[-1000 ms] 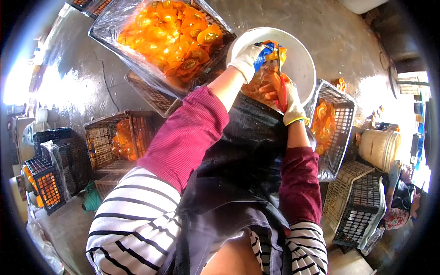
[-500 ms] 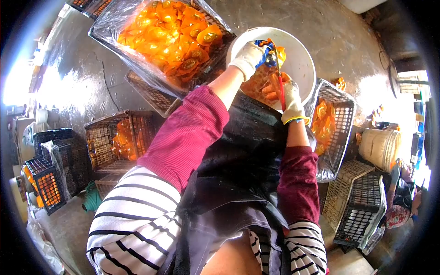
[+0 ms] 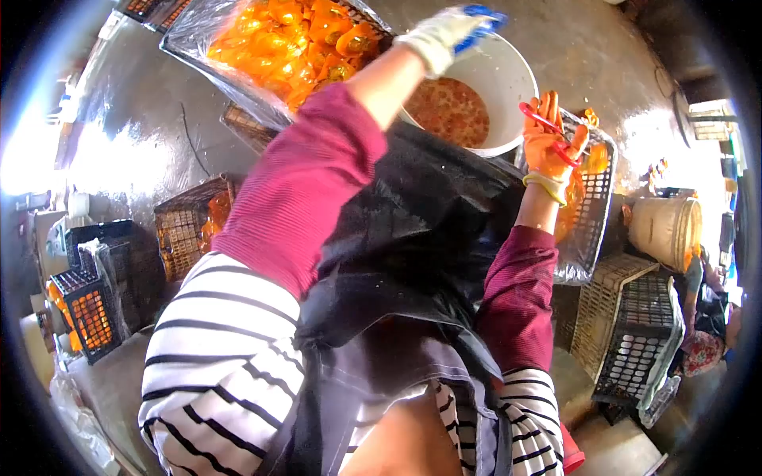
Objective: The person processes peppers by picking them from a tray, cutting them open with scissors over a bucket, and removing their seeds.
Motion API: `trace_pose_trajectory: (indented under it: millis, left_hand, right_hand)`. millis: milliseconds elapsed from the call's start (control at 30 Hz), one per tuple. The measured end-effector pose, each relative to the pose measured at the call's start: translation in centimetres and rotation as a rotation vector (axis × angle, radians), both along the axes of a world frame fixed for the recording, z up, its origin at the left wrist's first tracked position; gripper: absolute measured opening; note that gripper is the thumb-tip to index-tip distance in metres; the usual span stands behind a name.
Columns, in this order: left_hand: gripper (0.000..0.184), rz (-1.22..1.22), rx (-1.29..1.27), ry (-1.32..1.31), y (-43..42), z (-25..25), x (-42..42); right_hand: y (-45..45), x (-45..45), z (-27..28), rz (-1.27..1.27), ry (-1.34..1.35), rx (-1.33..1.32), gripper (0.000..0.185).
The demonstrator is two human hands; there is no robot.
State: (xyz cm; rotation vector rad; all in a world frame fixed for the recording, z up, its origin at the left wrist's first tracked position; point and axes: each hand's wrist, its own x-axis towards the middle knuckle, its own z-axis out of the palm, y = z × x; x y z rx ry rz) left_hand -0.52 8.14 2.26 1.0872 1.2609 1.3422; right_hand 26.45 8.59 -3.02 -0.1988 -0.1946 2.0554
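Note:
My left hand [image 3: 454,36], in a white glove with blue fingers, is over the upper rim of a white bucket [image 3: 508,87]. Motion smears its fingers, so I cannot tell whether they hold anything. Reddish-orange pulpy liquid [image 3: 448,111] lies in the bucket. My right hand [image 3: 548,143], in an orange-palmed glove with a yellow cuff, is turned palm up beside the bucket's right side. Red-handled scissors [image 3: 565,152] hang on its thumb and fingers; their blades do not show clearly. Left of the bucket, a plastic-lined crate [image 3: 190,59] holds many glossy orange pepper-like pieces [image 3: 294,44].
Below my right hand stands another lined crate [image 3: 599,198] with orange pieces. More crates stand at left [image 3: 178,234] and lower right [image 3: 635,341]. A beige bucket [image 3: 663,230] is at the right. My black apron [image 3: 413,230] covers my lap.
My left hand has moved up and away from the scissors; the orange piece it held no longer shows. My right hand has moved right, out of the bucket, and turned palm up with the scissors.

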Motion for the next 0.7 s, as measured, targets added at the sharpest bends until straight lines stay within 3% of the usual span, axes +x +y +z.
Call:
trace_pose_trajectory:
  millis: [33, 67, 100, 133, 167, 200, 267, 367, 433, 467, 567, 600, 633, 700]
  left_hand:
    - [0.022, 0.038, -0.075, -0.201, -2.0, -0.5, -2.2]
    - [0.024, 0.180, 0.240, 0.679, -4.9, -0.7, -5.3]
    - [0.028, 0.314, 0.527, 1.583, -8.1, -0.7, -8.6]
    - [0.026, 0.362, 0.347, 1.191, -10.3, -3.3, -12.5]
    - [0.025, 0.455, 0.153, 0.918, -12.5, -4.5, -15.5]
    - [0.024, 0.581, -0.006, 0.627, -14.7, -5.6, -18.6]
    - [0.033, 0.880, -0.355, 0.390, -18.9, -1.3, -19.0]
    - [0.042, 1.120, -0.234, 1.257, -21.8, -3.6, -25.7]
    - [0.049, 0.828, -0.389, 1.428, -21.3, -0.9, -26.1]
    - [0.053, 0.665, -0.464, 1.496, -20.7, 0.1, -26.1]
    - [0.066, 0.280, -0.584, 1.620, -18.5, -2.1, -26.9]
    - [0.070, 0.257, -0.694, 1.638, -17.7, -2.8, -27.2]
    - [0.074, 0.225, -0.802, 1.654, -16.9, -3.7, -27.3]
    - [0.074, 0.322, -0.852, 1.615, -15.8, -6.8, -28.5]
  right_hand:
    - [0.7, 0.8, -1.1, 0.092, 0.121, 0.017, 0.084]
    - [0.5, 0.7, -0.7, 0.104, 0.184, -0.017, 0.082]
    - [0.0, 0.4, -0.1, 0.119, 0.069, 0.104, 0.080]
    - [0.1, 0.3, 0.0, 0.121, -0.063, 0.177, 0.077]
    - [0.2, 0.0, 0.2, 0.264, 0.091, 0.302, 0.075]
    - [0.1, -0.3, 0.7, 0.243, -0.048, 0.324, 0.071]
    - [0.8, -0.6, 0.3, 0.282, -0.016, 0.225, 0.065]
    - [1.9, -1.2, -0.3, 0.394, 0.118, 0.087, 0.056]
    - [1.2, -2.0, 0.8, 0.380, 0.113, -0.028, 0.052]
    - [0.9, -2.8, 1.4, 0.460, 0.109, 0.096, 0.053]
    - [0.3, -5.0, 1.5, 0.162, -0.255, 0.110, 0.053]
    - [0.0, -5.7, 1.8, 0.150, -0.288, 0.102, 0.048]
    - [-0.9, -6.6, 1.7, -0.037, -0.500, 0.237, 0.044]
    - [-0.5, -7.1, 1.7, -0.004, -0.559, 0.222, 0.041]
